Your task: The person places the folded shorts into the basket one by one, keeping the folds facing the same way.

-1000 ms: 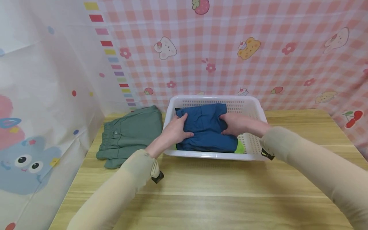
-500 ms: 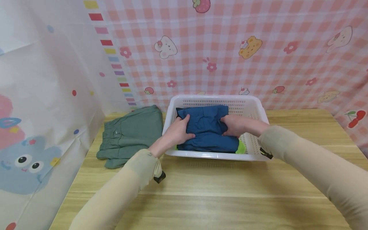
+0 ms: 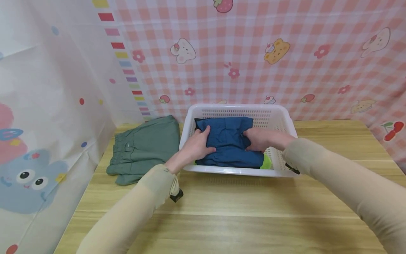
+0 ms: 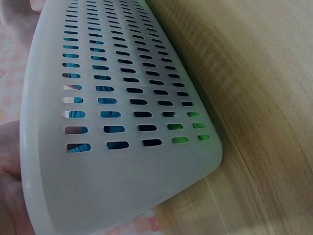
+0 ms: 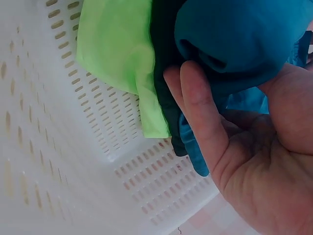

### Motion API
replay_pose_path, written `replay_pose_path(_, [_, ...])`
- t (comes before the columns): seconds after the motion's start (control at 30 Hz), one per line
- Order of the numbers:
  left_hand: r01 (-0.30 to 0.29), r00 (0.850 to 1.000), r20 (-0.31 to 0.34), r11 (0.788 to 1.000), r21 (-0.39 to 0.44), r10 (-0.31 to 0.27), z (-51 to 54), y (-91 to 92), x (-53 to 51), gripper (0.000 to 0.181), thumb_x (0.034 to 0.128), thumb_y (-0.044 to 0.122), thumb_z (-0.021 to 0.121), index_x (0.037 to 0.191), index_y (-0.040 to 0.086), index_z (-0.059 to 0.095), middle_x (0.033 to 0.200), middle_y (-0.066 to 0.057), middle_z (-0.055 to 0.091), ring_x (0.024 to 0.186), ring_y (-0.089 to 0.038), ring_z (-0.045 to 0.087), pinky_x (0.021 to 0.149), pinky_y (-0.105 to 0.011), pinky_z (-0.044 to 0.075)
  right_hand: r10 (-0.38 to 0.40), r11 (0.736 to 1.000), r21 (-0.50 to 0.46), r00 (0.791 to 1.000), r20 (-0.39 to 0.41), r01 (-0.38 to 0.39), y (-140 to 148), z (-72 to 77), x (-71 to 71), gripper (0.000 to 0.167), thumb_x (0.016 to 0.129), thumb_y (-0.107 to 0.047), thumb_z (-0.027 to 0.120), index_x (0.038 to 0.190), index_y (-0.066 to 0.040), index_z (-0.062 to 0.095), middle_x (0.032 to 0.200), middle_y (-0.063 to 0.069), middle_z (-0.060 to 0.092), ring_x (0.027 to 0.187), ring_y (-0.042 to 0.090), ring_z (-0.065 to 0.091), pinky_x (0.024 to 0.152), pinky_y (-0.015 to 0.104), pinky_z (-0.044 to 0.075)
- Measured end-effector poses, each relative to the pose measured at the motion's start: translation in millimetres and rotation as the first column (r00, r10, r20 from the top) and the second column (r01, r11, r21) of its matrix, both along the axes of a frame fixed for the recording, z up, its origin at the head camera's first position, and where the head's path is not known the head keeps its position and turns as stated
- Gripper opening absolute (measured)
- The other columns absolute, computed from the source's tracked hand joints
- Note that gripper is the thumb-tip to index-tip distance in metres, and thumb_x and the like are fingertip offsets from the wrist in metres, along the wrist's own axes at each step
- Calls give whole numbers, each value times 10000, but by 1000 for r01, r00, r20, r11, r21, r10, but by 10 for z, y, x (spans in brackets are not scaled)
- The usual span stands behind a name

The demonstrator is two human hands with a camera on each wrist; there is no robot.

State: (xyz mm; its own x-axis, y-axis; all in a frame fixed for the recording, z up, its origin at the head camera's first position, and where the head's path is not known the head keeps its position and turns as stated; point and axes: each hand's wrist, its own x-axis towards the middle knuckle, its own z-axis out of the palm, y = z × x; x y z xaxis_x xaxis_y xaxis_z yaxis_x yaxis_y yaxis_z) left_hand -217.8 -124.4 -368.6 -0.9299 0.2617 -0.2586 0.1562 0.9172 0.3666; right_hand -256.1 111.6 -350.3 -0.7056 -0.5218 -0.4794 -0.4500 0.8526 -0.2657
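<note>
A folded blue garment (image 3: 229, 155) lies in the white perforated plastic basket (image 3: 238, 171). My left hand (image 3: 193, 145) holds its left side, with the thumb on top and most fingers hidden at the edge. At the opposite side my right hand (image 3: 259, 138) grips the blue cloth between thumb and fingers. Beneath it, the right wrist view shows a dark cloth layer (image 5: 164, 78) and a lime-green cloth (image 5: 115, 49). The basket wall (image 4: 122, 181) fills much of the left wrist view and hides most of the left hand (image 4: 10, 181).
Left of the basket, green elastic-waist bottoms (image 3: 149, 146) lie folded on the wooden table (image 3: 222, 211). A pink checked cloth (image 3: 234, 53) hangs right behind the basket. A white printed sheet (image 3: 63, 70) borders the left side. The basket's right end shows bare perforated floor.
Both hands stay on the blue garment, which has shifted very slightly right and settled a little in the basket. The green bottoms lie as before.
</note>
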Motion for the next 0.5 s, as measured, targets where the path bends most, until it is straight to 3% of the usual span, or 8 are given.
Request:
replay_pose_path(0.23, [0,1000,-14,1000,16,1,4,0,15,895,1026,354,694,1684,55,167,1657,-311,361,1478,-397,489,1135,-455,513,27,1000,-3,999,-29,-27,26,58,29,478,1012,-174,677,1342,149,552,1033,215,714,727,174,705,680,310,617])
replay_pose_path(0.37, [9,997,-71,1000,18,-8,15,-32,73,876,1035,367,677,1677,33,185,1666,-340,312,1319,-396,633,1034,-445,574,18,1000,19,996,-90,-16,65,113,64,572,1026,-245,659,1405,160,520,1207,278,710,1007,290,714,954,458,605])
replay_pose_path(0.43, [10,994,-111,1000,17,-8,16,-55,106,859,1039,379,669,1671,22,210,1666,-340,309,1225,-391,690,998,-445,595,-7,1000,29,993,-115,10,90,135,89,650,1037,-280,641,1470,169,460,1383,339,635,1211,386,675,1114,543,527])
replay_pose_path(0.5, [6,987,-158,1000,24,-2,13,-78,136,842,1040,392,664,1662,16,241,1667,-331,308,1148,-387,725,983,-450,606,-41,999,30,990,-133,45,119,159,120,705,1047,-315,624,1512,170,409,1477,365,561,1354,455,606,1176,578,475])
